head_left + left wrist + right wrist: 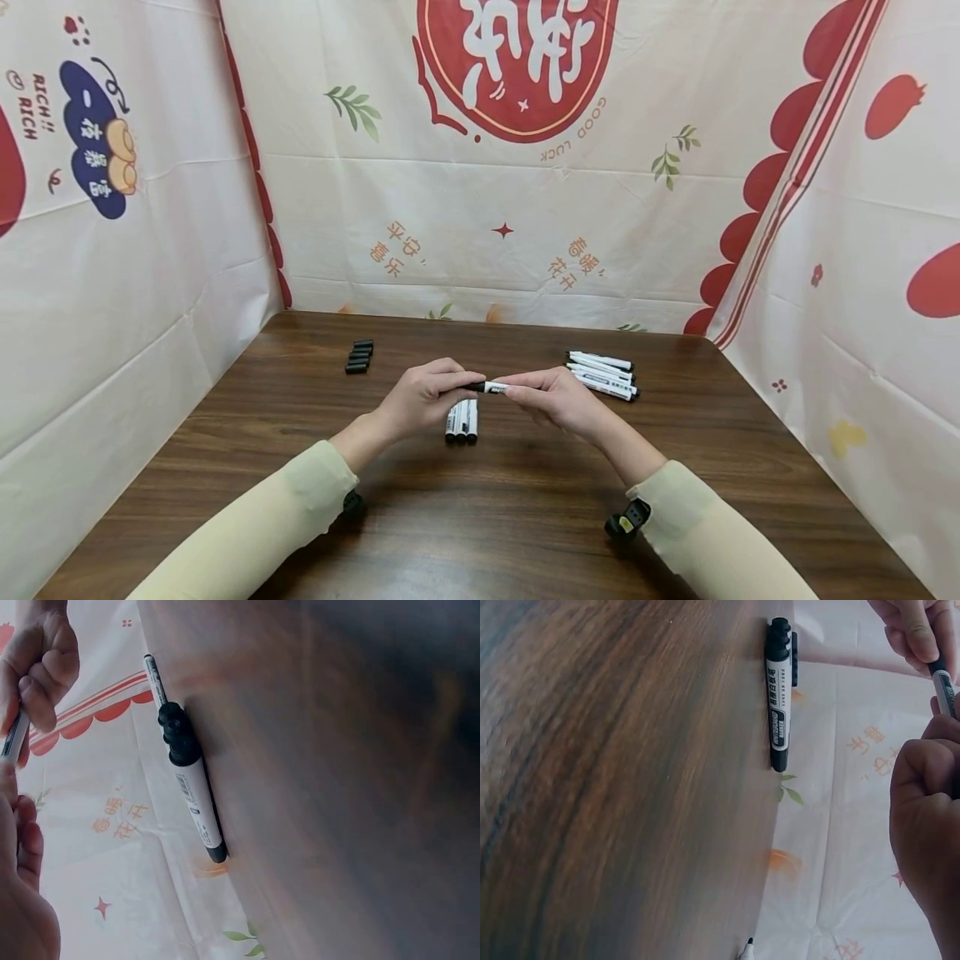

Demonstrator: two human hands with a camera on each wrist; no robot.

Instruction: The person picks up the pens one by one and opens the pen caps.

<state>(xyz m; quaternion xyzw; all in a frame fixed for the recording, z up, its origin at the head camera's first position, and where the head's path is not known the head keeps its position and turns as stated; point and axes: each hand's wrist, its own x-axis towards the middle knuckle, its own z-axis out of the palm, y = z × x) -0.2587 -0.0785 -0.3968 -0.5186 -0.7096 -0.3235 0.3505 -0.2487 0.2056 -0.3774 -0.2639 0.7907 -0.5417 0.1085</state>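
Observation:
Both hands hold one whiteboard marker (495,387) level above the table. My left hand (429,396) pinches its black cap end between thumb and fingers. On the other side, the fingers of my right hand (558,400) pinch the white barrel. In the right wrist view, the black end shows beneath the left fingertips, and the rest of the marker (946,690) runs down into the right hand. Below the left hand lie three capped markers (461,423), side by side, partly covered by that hand. Whether the cap is fully seated cannot be seen.
Several loose black caps (359,358) lie in a row at the table's back left. Several white markers (602,373) are piled at the back right, and one marker (748,951) shows a bare dark tip. Printed cloth (480,183) walls the wooden table (450,517).

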